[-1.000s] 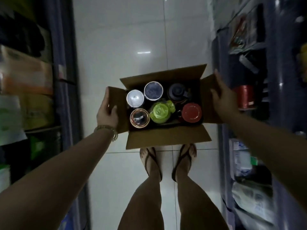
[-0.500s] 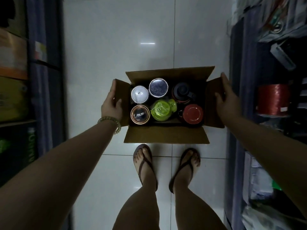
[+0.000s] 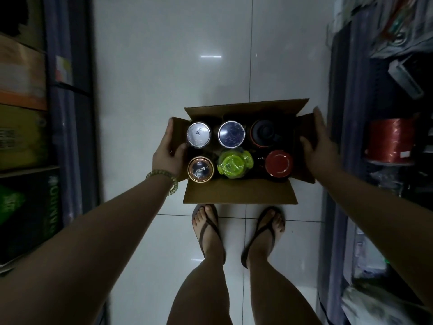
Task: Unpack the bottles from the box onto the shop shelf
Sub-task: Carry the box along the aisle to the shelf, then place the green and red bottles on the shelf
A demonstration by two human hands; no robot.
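Box: an open cardboard box [image 3: 239, 191] sits low between two shelving units, above the white tiled floor [image 3: 164, 66]; whether it rests on the tiles or is held just off them is hard to tell.
Bottles: six stand upright inside in two rows, seen from above: silver lid [image 3: 198, 134], blue-grey lid [image 3: 231, 134] and black lid [image 3: 266, 132] at the back; copper-rimmed lid [image 3: 200, 169], green lid [image 3: 234, 164] and red lid [image 3: 278, 163] in front.
Left hand [image 3: 167, 152]: closed around the left flap, thumb inside.
Right hand [image 3: 319, 144]: fingers spread, pressed flat on the right flap.
Surroundings: stacked cartons [image 3: 22, 90] left; a red spool [image 3: 390, 140] and bagged goods on the right shelf [image 3: 337, 160].
In the way: the person's sandalled feet [image 3: 208, 228] just behind the box.
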